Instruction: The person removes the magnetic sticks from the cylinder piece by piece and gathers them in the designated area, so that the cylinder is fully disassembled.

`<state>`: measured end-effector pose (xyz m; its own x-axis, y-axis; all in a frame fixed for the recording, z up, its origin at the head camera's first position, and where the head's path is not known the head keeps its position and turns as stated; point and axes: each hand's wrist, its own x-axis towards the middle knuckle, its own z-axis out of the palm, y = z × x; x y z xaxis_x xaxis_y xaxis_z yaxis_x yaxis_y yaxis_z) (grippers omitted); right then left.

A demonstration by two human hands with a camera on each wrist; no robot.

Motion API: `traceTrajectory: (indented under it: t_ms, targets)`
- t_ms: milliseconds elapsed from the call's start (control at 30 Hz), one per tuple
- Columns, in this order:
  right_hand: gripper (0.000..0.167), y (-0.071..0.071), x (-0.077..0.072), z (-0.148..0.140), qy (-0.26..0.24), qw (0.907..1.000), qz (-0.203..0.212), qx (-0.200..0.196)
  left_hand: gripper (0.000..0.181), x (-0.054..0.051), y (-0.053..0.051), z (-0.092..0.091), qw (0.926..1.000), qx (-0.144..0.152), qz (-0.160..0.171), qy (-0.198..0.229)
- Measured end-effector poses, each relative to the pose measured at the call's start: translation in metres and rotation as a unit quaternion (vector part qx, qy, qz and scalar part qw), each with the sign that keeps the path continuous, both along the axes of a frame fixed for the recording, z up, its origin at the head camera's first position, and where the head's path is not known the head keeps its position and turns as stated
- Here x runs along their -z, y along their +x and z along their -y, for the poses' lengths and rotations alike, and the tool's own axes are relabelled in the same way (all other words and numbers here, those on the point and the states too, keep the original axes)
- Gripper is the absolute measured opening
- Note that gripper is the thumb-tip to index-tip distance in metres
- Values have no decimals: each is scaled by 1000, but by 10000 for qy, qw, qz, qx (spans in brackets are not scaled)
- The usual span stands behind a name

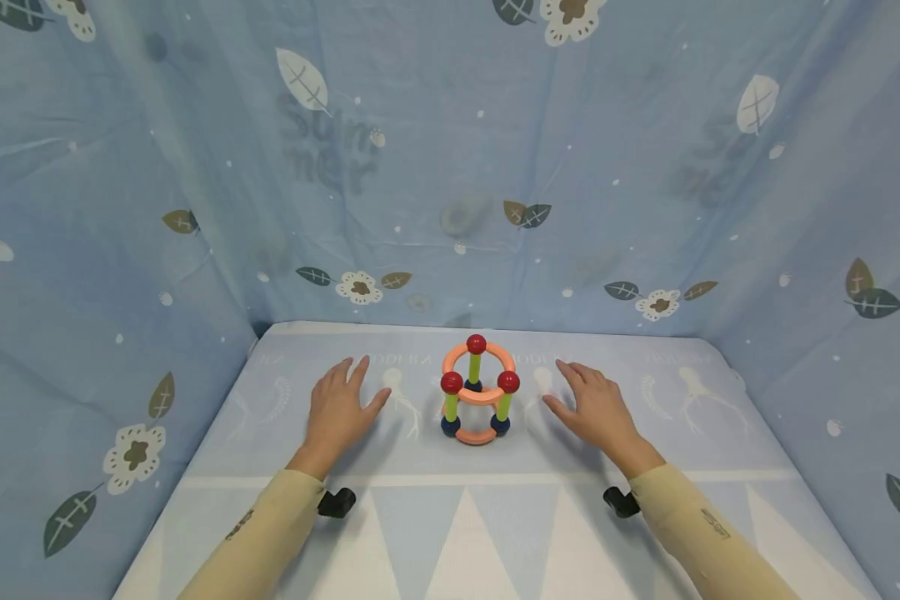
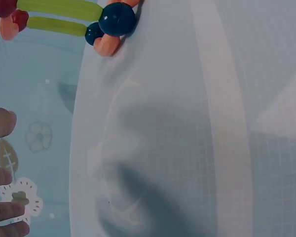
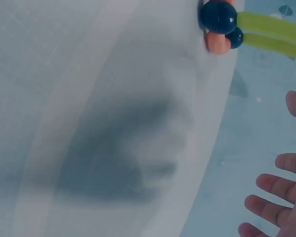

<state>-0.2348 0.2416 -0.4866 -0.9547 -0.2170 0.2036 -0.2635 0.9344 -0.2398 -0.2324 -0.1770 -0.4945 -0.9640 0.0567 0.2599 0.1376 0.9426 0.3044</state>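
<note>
Upright on the table stands a toy frame built of rods and balls (image 1: 476,398), with orange curved pieces forming a ring at top and bottom. Lime green rods (image 1: 504,407) join red balls above to dark blue balls below. To its left, my left hand (image 1: 339,412) hovers apart from it, fingers spread and holding nothing. On the other side my right hand (image 1: 596,408) hovers likewise, also spread and not touching the toy. Both wrist views show part of the toy at the top edge, the fingertips to the side, and hand shadows on the tabletop.
The table (image 1: 270,454) has a pale cloth with triangles and a white stripe. Blue patterned curtains (image 1: 435,167) enclose it at the back and both sides. A small black device (image 1: 337,503) sits at the left wrist, and another black device (image 1: 621,502) at the right wrist.
</note>
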Motion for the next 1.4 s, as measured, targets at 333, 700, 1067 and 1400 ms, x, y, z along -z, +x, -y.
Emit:
traceTrajectory:
  t_ms: [333, 700, 1067, 1400]
  targets:
    - [59, 11, -13, 11, -456, 9985, -11, -303, 48, -9, 4, -10, 9950, 142, -305, 937]
    - [49, 14, -28, 25, -1241, 9888, -138, -819, 27, -20, 7, -23, 9852, 292, -386, 1643]
    - [44, 12, -41, 40, -1966, 9739, -23, -1132, 25, -30, 9, -44, 9803, 603, -580, 1788]
    - [38, 10, -39, 51, -2394, 9619, 30, -1320, 28, -35, 11, -62, 9698, 1257, -901, 1886]
